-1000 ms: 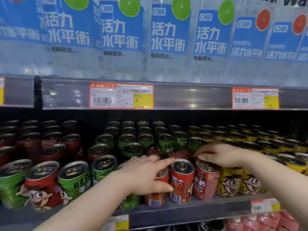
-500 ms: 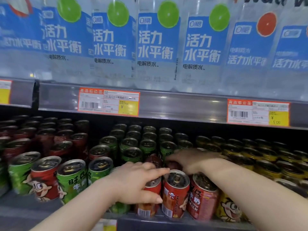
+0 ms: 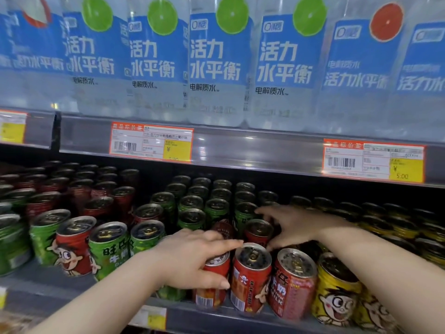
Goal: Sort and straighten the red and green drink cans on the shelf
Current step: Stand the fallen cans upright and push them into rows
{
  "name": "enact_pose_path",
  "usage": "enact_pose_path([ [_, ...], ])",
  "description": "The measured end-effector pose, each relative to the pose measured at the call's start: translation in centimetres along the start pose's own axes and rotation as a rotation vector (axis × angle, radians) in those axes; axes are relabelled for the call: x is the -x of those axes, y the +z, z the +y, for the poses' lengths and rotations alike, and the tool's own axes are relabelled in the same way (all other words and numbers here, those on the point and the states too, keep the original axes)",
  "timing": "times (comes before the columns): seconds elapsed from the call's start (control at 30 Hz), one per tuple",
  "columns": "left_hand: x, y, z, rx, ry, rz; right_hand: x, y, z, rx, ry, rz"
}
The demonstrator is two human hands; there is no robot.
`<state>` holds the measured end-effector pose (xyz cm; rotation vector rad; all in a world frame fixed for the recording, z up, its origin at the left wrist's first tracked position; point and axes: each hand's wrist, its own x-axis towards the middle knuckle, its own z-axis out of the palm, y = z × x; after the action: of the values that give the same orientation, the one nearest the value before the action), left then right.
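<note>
You are partway through, by the look of it. Take the middle red can (image 3: 251,273) at the front edge of the shelf (image 3: 48,288) as your mark. Just left of it, your left hand (image 3: 192,259) grips a front red can (image 3: 212,283), fingers pressed together over its top and thumb curled across its side. Directly behind the mark, your right hand (image 3: 289,225) holds a rear red can (image 3: 258,231), fingers spread around its rim.

Behind the mark the green cans (image 3: 192,213) stand grouped in rows, and far to its back left the dark red ones (image 3: 79,189) do too.

What is left seems to be the front. Well left of the mark, a lone red can (image 3: 74,244) stands between green ones, all tilted. Just behind and left of the mark, another red can (image 3: 224,229) leans among the green. The red cans by the mark sit in front of the green block, beside the yellow cans (image 3: 337,290) on its right.
</note>
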<state>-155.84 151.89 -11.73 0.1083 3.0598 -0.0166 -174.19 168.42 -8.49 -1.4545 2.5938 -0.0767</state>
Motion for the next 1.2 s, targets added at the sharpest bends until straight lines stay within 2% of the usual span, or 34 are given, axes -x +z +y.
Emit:
enact_pose_path([
  [0.1, -0.1, 0.0, 0.0, -0.013, -0.01, 0.001, -0.3, 0.4, -1.1, 0.007, -0.063, 0.004],
  [0.23, 0.2, -0.1, 0.0, 0.072, -0.031, 0.037, 0.1, 0.1, -1.2, 0.019, -0.009, -0.035],
  [0.33, 0.6, -0.5, -0.1, 0.28, -0.131, 0.291, 0.5, -0.9, -0.7, 0.155, 0.051, -0.092],
  [0.4, 0.7, -0.5, -0.9, 0.328, -0.226, 0.503, 0.2, -1.3, -1.1, 0.149, 0.015, -0.101],
  [0.43, 0.8, -0.5, -1.2, 0.315, -0.283, 0.536, -0.2, -1.5, -1.6, 0.107, -0.032, -0.079],
  [0.47, 0.9, -0.3, -1.6, 0.265, -0.333, 0.509, -0.8, -1.5, -2.2, 0.051, -0.08, -0.047],
  [0.53, 1.1, 0.2, -2.1, 0.124, -0.404, 0.338, -2.0, -1.2, -3.4, -0.011, -0.166, 0.016],
  [0.6, 1.0, 0.6, -2.1, 0.105, -0.451, 0.209, -3.2, -0.6, -4.5, 0.036, -0.256, 0.019],
  [0.7, 0.9, 0.7, -2.1, 0.113, -0.465, 0.192, -5.0, 0.8, -5.4, 0.17, -0.394, -0.062],
  [0.9, 1.0, 1.0, -2.2, 0.102, -0.461, 0.177, -6.8, 1.1, -5.7, 0.388, -0.412, -0.21],
  [0.97, 1.1, 0.9, -2.2, 0.094, -0.462, 0.184, -7.0, 1.2, -5.7, 0.49, -0.452, -0.156],
  [1.1, 1.1, 0.9, -2.1, 0.097, -0.462, 0.187, -7.7, 2.5, -5.5, 0.589, -0.517, 0.065],
  [1.2, 1.0, 0.8, -2.0, 0.103, -0.469, 0.18, -8.0, 3.0, -5.0, 0.66, -0.563, 0.137],
])
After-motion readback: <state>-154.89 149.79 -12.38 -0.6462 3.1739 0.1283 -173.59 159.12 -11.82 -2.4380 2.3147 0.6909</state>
